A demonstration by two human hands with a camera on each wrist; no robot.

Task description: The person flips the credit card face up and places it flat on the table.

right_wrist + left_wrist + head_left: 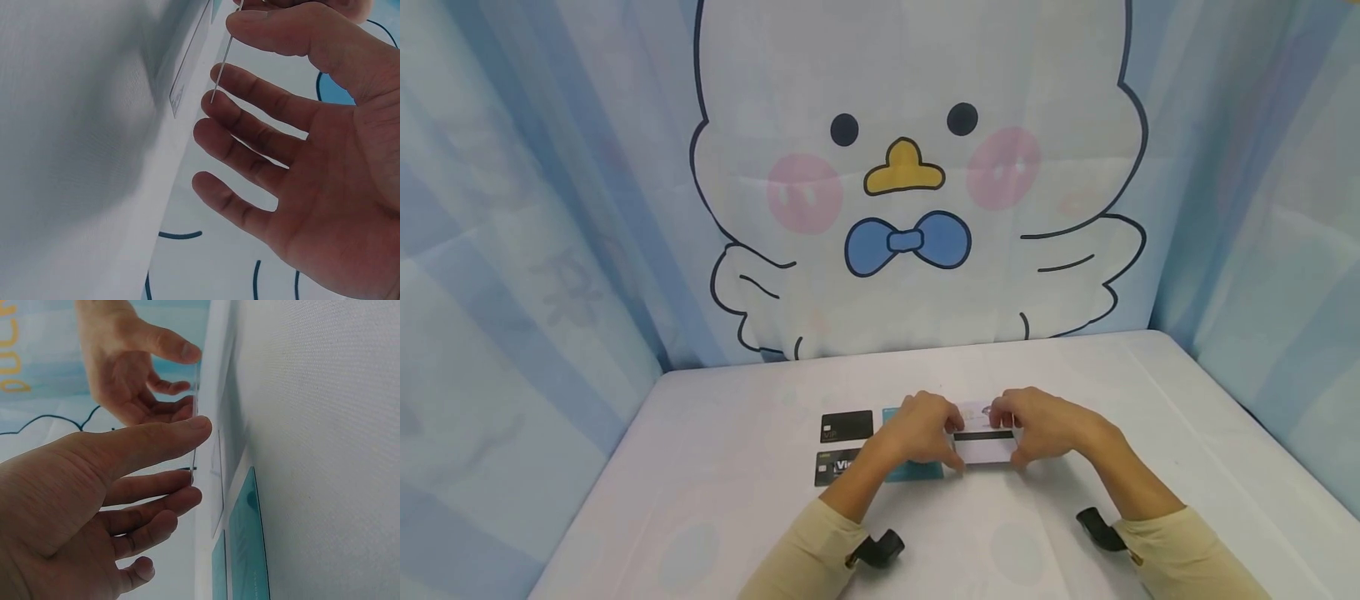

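Both hands hold a white card with a dark stripe (pixel 985 451) by its two short ends, above the white tabletop. My left hand (pixel 919 429) pinches the left end between thumb and fingers. At the right end, my right hand (pixel 1041 423) does the same. Seen edge-on in the right wrist view, the card (pixel 223 65) is a thin line between thumb and fingertips. Just beyond it lies a pale printed card (pixel 973 414), partly hidden by the hands. Under the left forearm and hand are a lower teal card (pixel 917 473) and an upper teal card (pixel 889 412), both partly covered.
Left of the teal cards lie a black VIP card (pixel 847 426) and a second dark card (pixel 829 468), one below the other. Dark wrist mounts (pixel 880 550) stick out by the sleeves. A patterned curtain (pixel 910 292) rises behind the white table (pixel 737 517).
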